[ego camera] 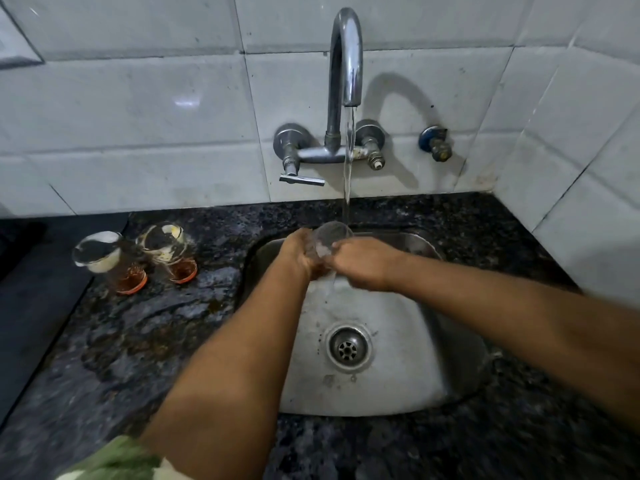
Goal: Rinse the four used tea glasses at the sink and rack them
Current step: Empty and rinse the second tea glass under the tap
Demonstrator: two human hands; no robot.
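Both your hands hold one glass (pixel 330 239) over the sink (pixel 377 382), under the tap's (pixel 346 64) stream: left hand (pixel 299 252) wrapped round it, right hand (pixel 363 263) gripping its rim. Two used glasses (pixel 114 259) (pixel 171 251) stand on the desk (pixel 145 341), left of the sink.

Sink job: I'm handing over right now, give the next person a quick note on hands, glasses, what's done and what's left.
Left hand grips a glass over the sink; right hand holds it at the rim.
Tap is running, with the stream falling at the glass.
Two used glasses stand on the counter left of the sink, tea dregs in both.
No rack or fourth glass in view.
Done: nothing visibly racked.
Left: finish this rinse, rinse the two on the counter, find the fourth, rack all.
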